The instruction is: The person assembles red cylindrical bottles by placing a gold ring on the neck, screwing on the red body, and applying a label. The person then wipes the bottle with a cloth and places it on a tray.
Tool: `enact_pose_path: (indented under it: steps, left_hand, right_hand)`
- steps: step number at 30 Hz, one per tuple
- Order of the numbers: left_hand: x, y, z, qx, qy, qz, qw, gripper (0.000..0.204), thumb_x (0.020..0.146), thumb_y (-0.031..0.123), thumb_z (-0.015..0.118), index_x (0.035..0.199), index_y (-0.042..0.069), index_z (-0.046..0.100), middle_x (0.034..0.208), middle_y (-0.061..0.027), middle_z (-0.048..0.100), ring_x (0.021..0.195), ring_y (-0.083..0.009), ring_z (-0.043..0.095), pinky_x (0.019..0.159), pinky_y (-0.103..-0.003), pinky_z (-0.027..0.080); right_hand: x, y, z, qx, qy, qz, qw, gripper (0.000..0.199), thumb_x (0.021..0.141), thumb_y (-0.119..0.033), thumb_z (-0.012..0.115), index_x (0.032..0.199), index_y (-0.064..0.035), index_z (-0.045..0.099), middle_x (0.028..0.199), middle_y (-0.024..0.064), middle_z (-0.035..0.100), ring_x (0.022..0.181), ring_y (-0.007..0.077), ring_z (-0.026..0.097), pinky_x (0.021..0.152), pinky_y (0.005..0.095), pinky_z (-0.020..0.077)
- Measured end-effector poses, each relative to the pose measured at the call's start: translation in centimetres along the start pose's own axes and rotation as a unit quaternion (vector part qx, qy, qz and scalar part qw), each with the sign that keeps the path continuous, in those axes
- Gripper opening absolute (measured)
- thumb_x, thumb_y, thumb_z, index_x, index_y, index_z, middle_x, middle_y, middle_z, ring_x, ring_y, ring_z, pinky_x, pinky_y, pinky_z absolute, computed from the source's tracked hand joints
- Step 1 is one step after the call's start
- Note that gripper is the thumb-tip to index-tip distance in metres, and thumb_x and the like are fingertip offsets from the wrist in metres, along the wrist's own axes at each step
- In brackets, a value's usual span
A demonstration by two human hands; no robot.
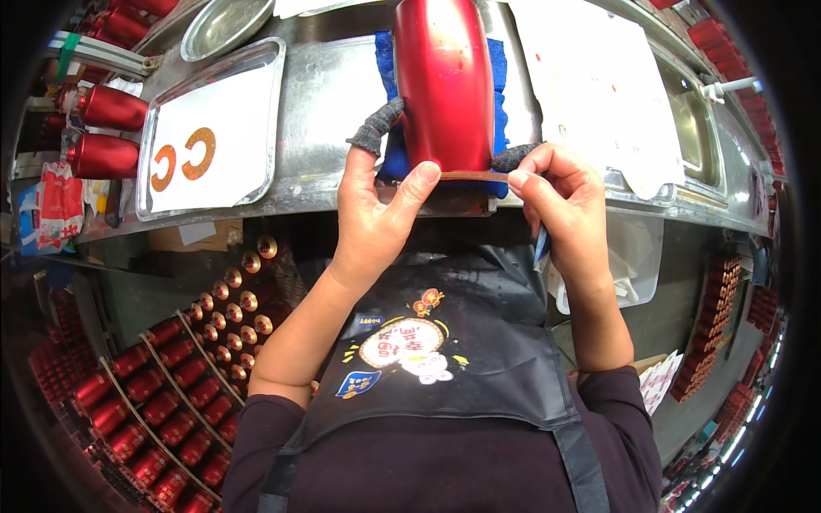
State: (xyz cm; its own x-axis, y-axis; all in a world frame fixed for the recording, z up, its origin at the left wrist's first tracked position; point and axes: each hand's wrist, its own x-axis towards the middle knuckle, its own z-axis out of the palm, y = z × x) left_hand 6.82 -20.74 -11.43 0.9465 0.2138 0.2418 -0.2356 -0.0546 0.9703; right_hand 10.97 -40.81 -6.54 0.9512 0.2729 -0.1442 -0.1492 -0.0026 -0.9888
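A glossy red metal vessel (pixel 445 94) lies on a blue cloth (pixel 499 94), its near end toward me. A thin gold-brown strip (pixel 475 175) runs along that near edge. My left hand (pixel 373 201) steadies the vessel's left side with a forefinger in a dark finger cover, while its thumb presses at the strip's left end. My right hand (pixel 566 201) pinches the strip's right end between thumb and forefinger. Another covered finger of that hand touches the vessel's lower right. A slim bluish tool (pixel 540 248), its kind unclear, sticks out below my right palm.
To the left, a clear tray (pixel 278 111) holds a white sheet with two curved gold strips (pixel 200 154). A metal bowl (pixel 224 30) stands behind it. White sheets (pixel 599 103) cover the right side of the metal table. Racks of red vessels (pixel 162 402) stand below, left.
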Motion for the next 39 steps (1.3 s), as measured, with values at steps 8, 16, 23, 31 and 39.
enact_pose_path:
  steps: [8,16,23,31,39]
  left_hand:
    - [-0.1,0.0,0.2,-0.087,-0.019,-0.034,0.995,0.058,0.097,0.011,0.069,0.147,-0.001,0.042,0.140,-0.0121,0.052,0.126,-0.0175,0.054,0.104,-0.031,0.047]
    - [-0.1,0.1,0.6,-0.059,-0.012,-0.029,0.998,0.064,0.095,0.013,0.072,0.148,-0.001,0.040,0.140,-0.0122,0.051,0.126,-0.0189,0.054,0.104,-0.032,0.047]
    - [-0.3,-0.4,-0.2,0.044,0.005,0.032,0.999,0.061,0.093,0.014,0.073,0.144,-0.004,0.045,0.140,-0.0152,0.051,0.127,-0.0219,0.053,0.107,-0.035,0.044]
    - [-2.2,0.4,-2.7,0.417,-0.048,0.233,0.877,0.028,0.081,0.029,0.080,0.100,0.008,0.078,0.152,-0.0274,0.044,0.133,-0.0417,0.048,0.110,-0.055,0.028]
    - [-1.9,0.3,-3.3,0.429,-0.070,0.221,0.873,0.026,0.079,0.026,0.081,0.102,0.014,0.079,0.156,-0.0300,0.039,0.137,-0.0457,0.045,0.111,-0.066,0.023]
  right_hand:
    - [0.0,-0.6,-0.9,0.011,-0.028,0.029,0.999,0.008,0.092,-0.006,0.069,0.088,-0.0011,0.065,0.086,0.0008,0.067,0.078,0.0048,0.060,0.070,0.0205,0.0469]
    - [0.0,-0.5,-0.6,0.014,-0.013,0.027,0.999,0.008,0.091,-0.006,0.068,0.087,-0.0020,0.064,0.081,-0.0004,0.063,0.072,0.0041,0.056,0.064,0.0200,0.0436]
    - [0.1,0.0,-0.3,-0.011,0.001,0.007,1.000,0.012,0.091,-0.010,0.069,0.083,-0.0046,0.062,0.072,-0.0037,0.058,0.056,0.0010,0.047,0.049,0.0182,0.0347]
    - [0.0,0.4,-0.6,0.013,-0.007,0.022,1.000,0.012,0.090,-0.011,0.071,0.083,-0.0063,0.063,0.074,-0.0051,0.059,0.060,0.0002,0.046,0.052,0.0185,0.0342]
    - [0.4,0.7,-0.8,0.004,-0.016,0.018,1.000,0.013,0.090,-0.010,0.071,0.082,-0.0061,0.062,0.074,-0.0075,0.056,0.063,-0.0007,0.045,0.056,0.0179,0.0329]
